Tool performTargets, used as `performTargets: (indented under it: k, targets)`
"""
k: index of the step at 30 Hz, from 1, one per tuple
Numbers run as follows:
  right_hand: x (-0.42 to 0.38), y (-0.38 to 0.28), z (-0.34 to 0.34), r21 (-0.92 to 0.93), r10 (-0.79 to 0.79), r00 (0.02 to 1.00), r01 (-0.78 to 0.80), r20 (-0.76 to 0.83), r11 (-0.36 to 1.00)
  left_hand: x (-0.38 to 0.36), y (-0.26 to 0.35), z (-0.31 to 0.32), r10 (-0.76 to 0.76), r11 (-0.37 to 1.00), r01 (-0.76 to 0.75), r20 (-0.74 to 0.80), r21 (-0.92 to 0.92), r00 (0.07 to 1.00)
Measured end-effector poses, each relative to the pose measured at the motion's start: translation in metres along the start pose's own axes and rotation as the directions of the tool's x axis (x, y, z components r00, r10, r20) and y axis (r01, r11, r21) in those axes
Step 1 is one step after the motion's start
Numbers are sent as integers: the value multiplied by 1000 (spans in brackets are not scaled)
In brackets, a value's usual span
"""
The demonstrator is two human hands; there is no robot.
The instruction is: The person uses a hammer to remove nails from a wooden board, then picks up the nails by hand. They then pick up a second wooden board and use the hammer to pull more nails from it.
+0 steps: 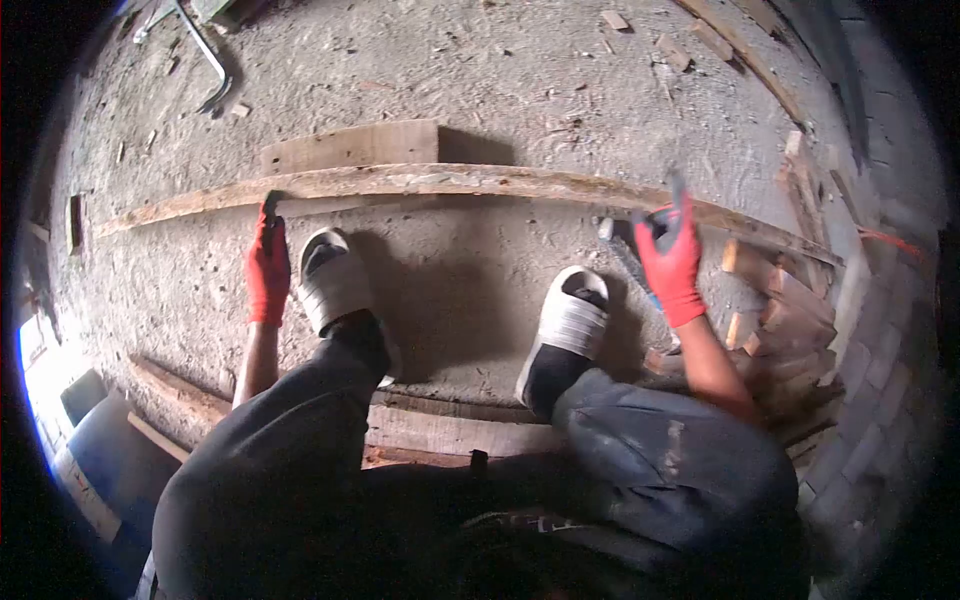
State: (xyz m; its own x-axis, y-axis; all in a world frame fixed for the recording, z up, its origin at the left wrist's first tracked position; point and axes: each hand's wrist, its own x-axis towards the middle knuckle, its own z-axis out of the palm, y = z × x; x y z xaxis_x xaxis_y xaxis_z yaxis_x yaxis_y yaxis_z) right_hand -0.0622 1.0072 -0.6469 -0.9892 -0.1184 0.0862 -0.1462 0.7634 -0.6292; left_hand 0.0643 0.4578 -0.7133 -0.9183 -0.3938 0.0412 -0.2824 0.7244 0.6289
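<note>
A long narrow wooden plank [480, 180] lies across the floor in front of my feet, over a shorter wide board [350, 148]. My left hand [268, 268], in a red glove with dark fingertips, holds the plank's near edge toward its left end. Toward the right end, my right hand [668, 258] wears a matching glove. Its fingers are spread, one of them reaching up by the plank, slightly blurred. A hammer [625, 252] lies on the floor just left of that hand, its handle partly hidden behind the glove.
My sandalled feet [578, 315] stand between my hands. Wood offcuts [785, 300] are heaped at the right beside a block wall [875, 400]. A bent metal bar [205, 55] lies at the upper left. More planks [460, 432] lie beneath my legs.
</note>
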Motion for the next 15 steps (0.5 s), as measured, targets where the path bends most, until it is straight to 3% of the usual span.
performTargets:
  k: [2,3,5,6,7,9,10,11,13,14,15]
  targets:
    - [-19,-11,13,-210,30,972,20,232,977,1,-24,5,18,996,-19,-4,-85,1000]
    - [-25,-16,21,-312,68,928,54,367,948,1,-21,2,-44,992,47,33,-116,998]
    - [-34,-24,35,-444,213,898,-21,386,896,2,-25,6,-11,982,12,5,-186,1000]
    - [-37,-17,41,-430,167,912,10,374,903,2,-13,1,28,988,-23,32,-156,999]
    - [-39,-6,48,-415,119,925,45,360,909,0,0,-3,-62,994,68,73,-82,995]
    - [-42,8,55,-404,57,949,78,311,911,3,-9,2,42,982,-35,33,-184,999]
    - [-42,9,54,-384,20,951,105,308,918,0,-6,-3,4,989,6,68,-146,998]
    - [-42,11,53,-363,-18,952,135,306,922,3,-24,4,52,983,-46,29,-180,998]
    - [-42,21,53,-343,-88,962,177,260,923,2,-12,-4,54,997,-49,80,-60,995]
    - [-40,18,48,-314,-51,954,147,295,938,4,-1,-3,73,994,-68,50,-89,996]
    - [-38,17,43,-284,-16,944,115,329,952,3,-12,2,-4,937,18,42,-349,999]
